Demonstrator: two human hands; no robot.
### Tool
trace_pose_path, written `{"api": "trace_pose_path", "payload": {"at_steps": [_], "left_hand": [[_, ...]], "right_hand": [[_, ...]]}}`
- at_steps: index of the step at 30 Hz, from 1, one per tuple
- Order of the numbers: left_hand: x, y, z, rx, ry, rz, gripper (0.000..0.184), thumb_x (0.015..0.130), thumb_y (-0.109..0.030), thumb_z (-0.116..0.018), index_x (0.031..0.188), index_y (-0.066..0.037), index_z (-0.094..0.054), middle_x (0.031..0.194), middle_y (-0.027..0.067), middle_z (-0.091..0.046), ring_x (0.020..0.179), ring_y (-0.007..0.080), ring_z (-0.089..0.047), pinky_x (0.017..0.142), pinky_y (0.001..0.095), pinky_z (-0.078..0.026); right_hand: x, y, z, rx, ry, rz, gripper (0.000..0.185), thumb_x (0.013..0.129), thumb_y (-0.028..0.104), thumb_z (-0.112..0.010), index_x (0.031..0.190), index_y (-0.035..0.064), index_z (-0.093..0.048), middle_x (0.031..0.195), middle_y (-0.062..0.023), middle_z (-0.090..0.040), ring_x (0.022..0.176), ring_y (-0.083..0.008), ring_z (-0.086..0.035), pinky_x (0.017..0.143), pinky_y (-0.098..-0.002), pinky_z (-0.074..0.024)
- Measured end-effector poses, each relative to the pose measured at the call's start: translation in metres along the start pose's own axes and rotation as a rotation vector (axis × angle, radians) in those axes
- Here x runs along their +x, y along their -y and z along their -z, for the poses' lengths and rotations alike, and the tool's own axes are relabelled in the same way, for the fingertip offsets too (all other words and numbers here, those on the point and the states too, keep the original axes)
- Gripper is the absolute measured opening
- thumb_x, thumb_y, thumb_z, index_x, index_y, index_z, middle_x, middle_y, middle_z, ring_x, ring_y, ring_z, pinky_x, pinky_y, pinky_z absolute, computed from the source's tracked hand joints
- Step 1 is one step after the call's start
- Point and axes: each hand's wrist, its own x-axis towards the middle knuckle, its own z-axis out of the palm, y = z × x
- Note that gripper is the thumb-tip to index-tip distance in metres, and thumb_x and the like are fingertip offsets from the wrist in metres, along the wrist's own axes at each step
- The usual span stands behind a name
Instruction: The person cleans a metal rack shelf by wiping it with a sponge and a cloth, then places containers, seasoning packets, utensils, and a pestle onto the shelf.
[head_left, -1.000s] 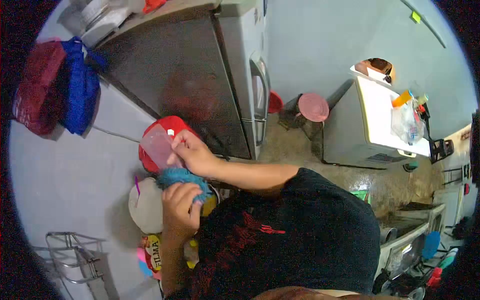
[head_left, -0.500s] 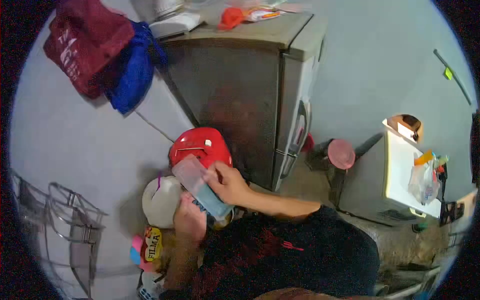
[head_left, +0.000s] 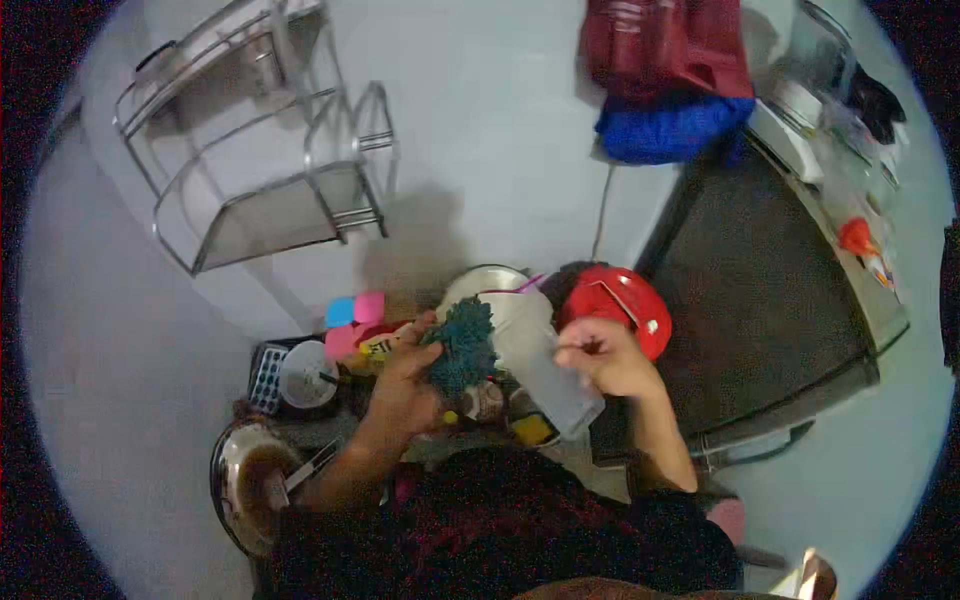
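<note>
My left hand is closed on a teal, shaggy chenille cloth, held up in front of my chest. To its right, my right hand pinches the upper edge of a translucent plastic container, tilted and blurred by motion. Behind the container is a white rounded vessel with a purple strip at its top. A red rice cooker stands just beyond my right hand. Near my left hand lies a yellow packet, partly covered by the fingers.
A metal wire rack hangs on the wall at upper left. A pan of brown liquid sits at lower left, near a white bowl. The fridge stands at right. Red and blue bags hang above.
The view has swung left. My hands have moved apart: the teal cloth now shows plainly in my left hand, while the translucent container stays in my right.
</note>
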Motion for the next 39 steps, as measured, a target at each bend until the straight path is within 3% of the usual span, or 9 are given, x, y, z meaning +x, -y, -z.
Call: {"api": "trace_pose_path", "payload": {"at_steps": [7, 12, 15, 19, 27, 32, 34, 36, 39], "left_hand": [[-0.050, -0.043, 0.032, 0.016, -0.072, -0.179, 0.058, 0.095, -0.008, -0.057, 0.151, -0.006, -0.041, 0.146, 0.0168, -0.055, 0.132, 0.0350, -0.057, 0.110, 0.0530, -0.049], [-0.086, -0.053, 0.039, 0.345, 0.175, -0.554, 0.056, 0.097, -0.006, -0.055, 0.151, -0.005, -0.041, 0.145, 0.0176, -0.056, 0.132, 0.0339, -0.057, 0.111, 0.0507, -0.048], [-0.100, -0.055, 0.057, -0.063, -0.144, -0.293, 0.054, 0.096, -0.001, -0.055, 0.149, -0.004, -0.042, 0.145, 0.0203, -0.055, 0.132, 0.0345, -0.057, 0.111, 0.0518, -0.048], [-0.112, -0.059, 0.064, -0.241, -0.148, -0.323, 0.039, 0.096, 0.005, -0.055, 0.134, -0.005, -0.053, 0.138, 0.0188, -0.060, 0.127, 0.0313, -0.060, 0.110, 0.0481, -0.048], [-0.114, -0.051, 0.097, -0.221, -0.200, -0.372, 0.055, 0.095, 0.001, -0.058, 0.148, -0.002, -0.042, 0.141, 0.0213, -0.056, 0.129, 0.0352, -0.058, 0.111, 0.0497, -0.048], [-0.107, -0.052, 0.090, -0.204, -0.247, -0.291, 0.043, 0.095, 0.005, -0.057, 0.136, -0.004, -0.050, 0.142, 0.0191, -0.056, 0.129, 0.0322, -0.058, 0.111, 0.0456, -0.047], [-0.101, -0.050, 0.088, -0.089, -0.243, -0.312, 0.042, 0.095, 0.002, -0.059, 0.136, -0.003, -0.050, 0.143, 0.0188, -0.056, 0.129, 0.0323, -0.058, 0.111, 0.0456, -0.047], [-0.096, -0.048, 0.090, -0.028, -0.251, -0.252, 0.041, 0.095, 0.000, -0.060, 0.135, -0.003, -0.050, 0.143, 0.0187, -0.056, 0.129, 0.0324, -0.057, 0.111, 0.0456, -0.047], [-0.086, -0.041, 0.088, 0.164, -0.318, -0.213, 0.041, 0.095, -0.005, -0.064, 0.134, -0.003, -0.051, 0.144, 0.0186, -0.055, 0.130, 0.0323, -0.056, 0.111, 0.0469, -0.046]], "right_hand": [[0.172, 0.085, -0.005, 0.370, -0.175, 0.068, 0.009, 0.095, 0.010, -0.066, 0.102, 0.0043, -0.070, 0.079, 0.0008, -0.066, 0.062, -0.0099, -0.057, 0.052, -0.0238, -0.0416], [0.297, 0.112, -0.051, 0.100, -0.021, 0.168, 0.011, 0.095, 0.006, -0.062, 0.102, 0.0025, -0.070, 0.078, -0.0004, -0.065, 0.061, -0.0111, -0.057, 0.054, -0.0264, -0.0456], [0.321, 0.126, -0.090, 0.116, -0.172, 0.326, 0.012, 0.095, 0.006, -0.060, 0.101, 0.0013, -0.069, 0.076, -0.0013, -0.064, 0.059, -0.0120, -0.057, 0.054, -0.0273, -0.0467], [0.334, 0.131, -0.127, 0.171, -0.176, 0.293, 0.013, 0.096, 0.008, -0.060, 0.100, 0.0002, -0.069, 0.072, -0.0026, -0.063, 0.055, -0.0134, -0.056, 0.051, -0.0290, -0.0462], [0.331, 0.119, -0.147, 0.020, -0.120, 0.091, 0.013, 0.095, 0.012, -0.061, 0.090, 0.0010, -0.066, 0.064, -0.0048, -0.060, 0.048, -0.0143, -0.054, 0.043, -0.0295, -0.0421], [0.350, 0.095, -0.141, -0.285, -0.200, 0.173, 0.019, 0.097, 0.019, -0.066, 0.089, 0.0021, -0.063, 0.064, -0.0053, -0.059, 0.048, -0.0130, -0.053, 0.042, -0.0281, -0.0403], [0.340, 0.091, -0.140, -0.152, -0.187, 0.132, 0.036, 0.090, 0.034, -0.079, 0.093, 0.0010, -0.065, 0.068, -0.0046, -0.065, 0.052, -0.0160, -0.057, 0.051, -0.0329, -0.0479], [0.322, 0.086, -0.137, -0.091, -0.306, 0.189, 0.033, 0.097, 0.033, -0.073, 0.098, 0.0018, -0.061, 0.069, -0.0046, -0.061, 0.050, -0.0110, -0.050, 0.044, -0.0291, -0.0381], [0.275, 0.062, -0.106, 0.020, -0.327, 0.228, 0.026, 0.095, 0.025, -0.073, 0.100, 0.0022, -0.063, 0.075, -0.0036, -0.063, 0.058, -0.0106, -0.054, 0.050, -0.0273, -0.0416]]}}
